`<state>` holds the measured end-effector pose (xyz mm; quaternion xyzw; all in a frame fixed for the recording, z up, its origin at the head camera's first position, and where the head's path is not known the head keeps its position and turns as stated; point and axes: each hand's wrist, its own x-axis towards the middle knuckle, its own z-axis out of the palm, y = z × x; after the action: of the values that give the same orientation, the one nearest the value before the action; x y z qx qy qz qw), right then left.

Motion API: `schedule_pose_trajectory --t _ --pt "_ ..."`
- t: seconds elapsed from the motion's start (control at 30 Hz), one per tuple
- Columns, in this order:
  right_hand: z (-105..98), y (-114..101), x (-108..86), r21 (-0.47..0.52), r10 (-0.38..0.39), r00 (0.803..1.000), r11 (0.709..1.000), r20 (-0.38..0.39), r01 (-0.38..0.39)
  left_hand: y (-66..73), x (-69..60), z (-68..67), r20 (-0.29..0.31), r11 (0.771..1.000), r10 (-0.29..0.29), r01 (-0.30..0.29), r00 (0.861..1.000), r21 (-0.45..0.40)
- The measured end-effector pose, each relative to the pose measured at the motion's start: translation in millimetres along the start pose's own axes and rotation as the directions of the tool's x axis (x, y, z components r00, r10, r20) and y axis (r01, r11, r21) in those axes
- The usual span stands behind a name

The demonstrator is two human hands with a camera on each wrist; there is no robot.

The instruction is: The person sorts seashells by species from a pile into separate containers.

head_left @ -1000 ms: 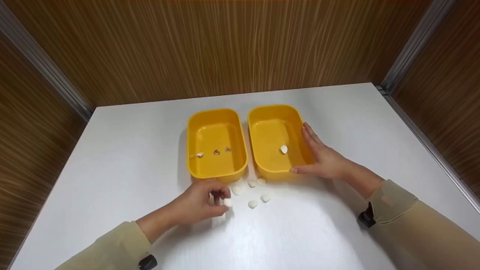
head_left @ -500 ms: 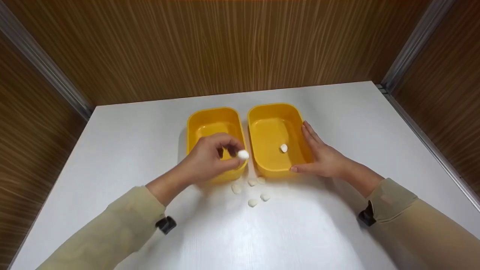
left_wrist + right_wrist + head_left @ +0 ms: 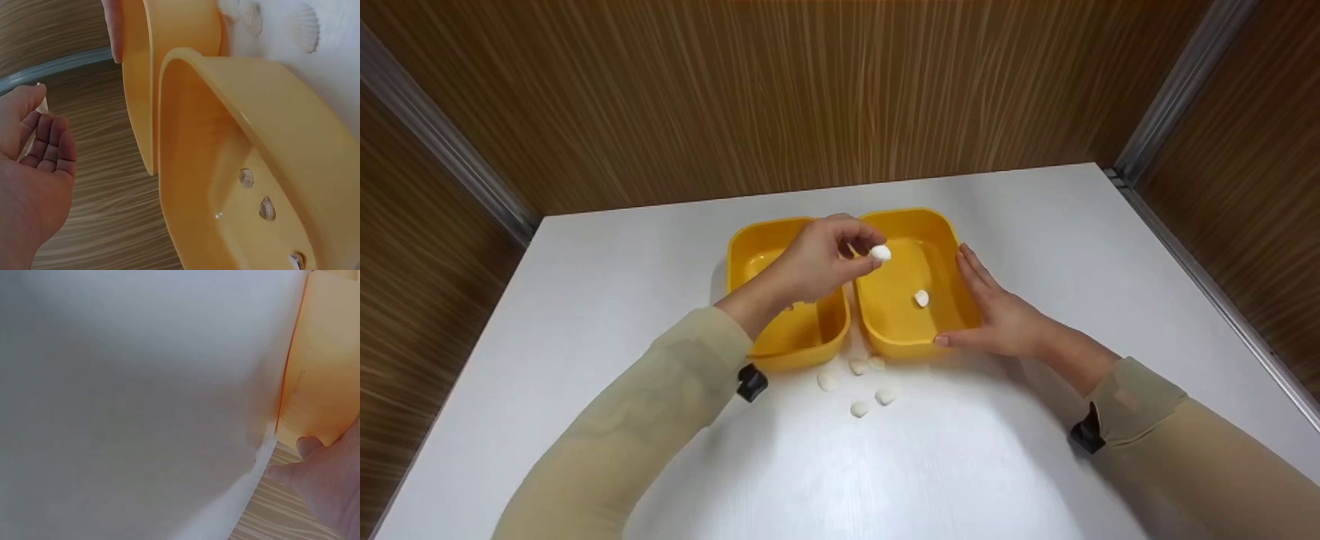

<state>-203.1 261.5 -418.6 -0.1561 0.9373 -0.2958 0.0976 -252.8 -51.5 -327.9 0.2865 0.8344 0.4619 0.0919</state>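
Where the left hand (image 3: 829,259) pinches: a white shell, the held shell (image 3: 880,253), sits at the tips of thumb and fingers; grip narrow, loaded with this shell alone.
Held shell, long axis: roughly side to side in the head view, directed right from the fingertips; exact tilt cannot be told.
Right container (image 3: 894,307): beneath the pinch as judged from the head view, its long axis running away from the person, across that of the held shell.
Governing relation (judged): offset of the held shell from the container's left side; most of the floor lies to the right of the pinch.
Clearance: left hand apart from both containers in the left wrist view.
Lone shell (image 3: 922,298): on the right container's floor, right of the pinch and closer to the person; right hand appears nearer.
Right hand (image 3: 1006,319): right of the pinch, spread wide; fingers along the outer right wall, thumb at the near rim.
Left container (image 3: 799,358): left of the pinch, under the left wrist; three floor shells (image 3: 267,208) show inside.
Loose shells (image 3: 886,396): five, on the table (image 3: 1035,214), back from the pinch toward the person.
Wood-grain panel (image 3: 840,97): beyond the pinch, behind the table.
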Motion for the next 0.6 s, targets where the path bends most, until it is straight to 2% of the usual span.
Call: schedule_pose_trajectory --t 0.23,0.43,0.53,0.6 --pt "0 -1 -0.4 0.005 0.008 1.0 1.0 0.008 -0.008 -11.4 23.1 10.8 0.025 0.998 -0.063 0.063 0.998 -0.008" --pt "0 0 -1.0 0.011 0.01 1.0 1.0 0.009 -0.01 -20.6 37.6 24.4 0.087 0.993 -0.116 0.115 0.989 0.009" --pt "-1 0 -1.9 0.012 0.011 1.0 1.0 0.008 -0.011 -24.8 43.2 31.7 0.119 0.994 -0.105 0.101 0.987 0.043" --pt "-1 0 -2.9 0.013 0.01 1.0 1.0 0.006 -0.01 -27.6 45.3 36.7 0.145 0.995 -0.08 0.071 0.986 0.069"
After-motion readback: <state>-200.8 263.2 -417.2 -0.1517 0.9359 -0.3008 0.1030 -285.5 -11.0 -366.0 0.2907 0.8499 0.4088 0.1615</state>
